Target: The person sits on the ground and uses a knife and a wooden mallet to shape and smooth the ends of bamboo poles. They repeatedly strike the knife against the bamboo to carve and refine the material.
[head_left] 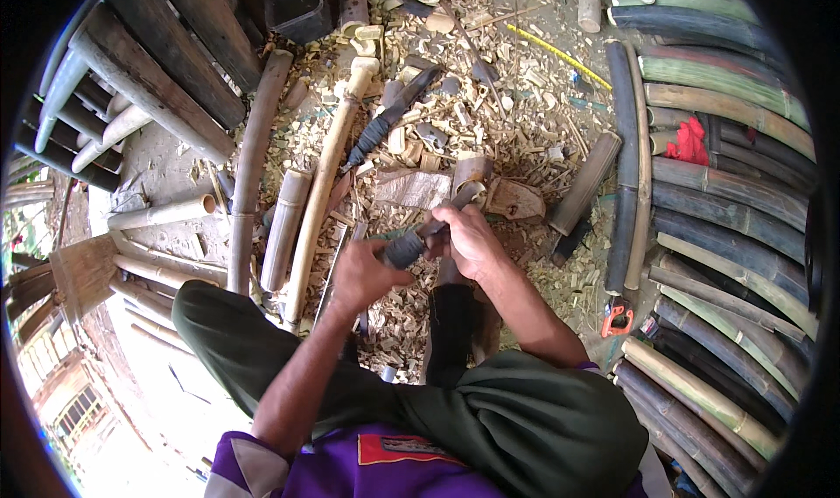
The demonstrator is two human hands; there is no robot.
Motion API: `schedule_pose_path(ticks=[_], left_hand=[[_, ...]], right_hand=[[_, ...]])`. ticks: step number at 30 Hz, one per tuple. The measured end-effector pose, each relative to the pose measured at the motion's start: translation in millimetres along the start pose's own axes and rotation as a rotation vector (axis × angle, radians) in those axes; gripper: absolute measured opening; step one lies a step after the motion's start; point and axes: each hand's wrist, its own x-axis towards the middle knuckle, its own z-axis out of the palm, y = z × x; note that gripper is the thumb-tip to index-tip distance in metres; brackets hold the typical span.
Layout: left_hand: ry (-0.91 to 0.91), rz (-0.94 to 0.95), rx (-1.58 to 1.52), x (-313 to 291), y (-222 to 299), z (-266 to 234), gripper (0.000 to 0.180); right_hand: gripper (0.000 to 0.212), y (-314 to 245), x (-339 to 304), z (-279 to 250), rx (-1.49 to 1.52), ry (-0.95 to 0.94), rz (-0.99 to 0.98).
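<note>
A tool with a black-wrapped handle (405, 250) lies slantwise between my hands, its far end a dark, narrow part. My left hand (357, 275) is curled at the near end of the handle, thumb stretched toward me. My right hand (472, 240) closes around the dark part past the wrapping; what exactly its fingers cover is hidden. Just beyond it an upright-looking bamboo piece (472, 170) shows a cut, hollow end. Flat wood blocks, a pale one (411, 189) and a brown one (514, 199), lie on either side of that piece.
Wood chips (516, 87) cover the ground. Farther off lies another black-wrapped tool (385, 126). Long bamboo poles (325, 183) stand left; stacked bamboo (726, 200) fills the right side. An orange-handled saw (618, 319), a yellow tape (560, 56) and a dark bin (300, 12) are around.
</note>
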Motion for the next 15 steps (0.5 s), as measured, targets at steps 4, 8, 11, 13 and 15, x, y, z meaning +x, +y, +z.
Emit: schedule_pose_path(ticks=[4,8,11,13,15], left_hand=[[0.322,0.222,0.48,-0.9,61.9,-56.9,0.032],[0.29,0.353,0.832,5.1,123.1,-72.2,0.021],[0.24,0.544,1.034,-7.1,174.3,-51.2,0.008],[0.21,0.575,1.276,-16.8,186.8,-30.7,0.005],[0.268,0.64,1.284,-11.8,163.1,-20.0,0.006]], right_hand=[[0.021,-11.5,-6.3,21.3,0.437,-0.045,-0.085],[0.023,3.8,4.9,-0.6,0.801,-0.241,-0.147],[0.026,4.6,2.8,-11.8,1.061,-0.352,-0.116],[0.03,0.5,-2.0,-4.5,1.045,-0.274,-0.07],[0.036,2.1,-6.2,0.5,0.957,-0.233,-0.078]])
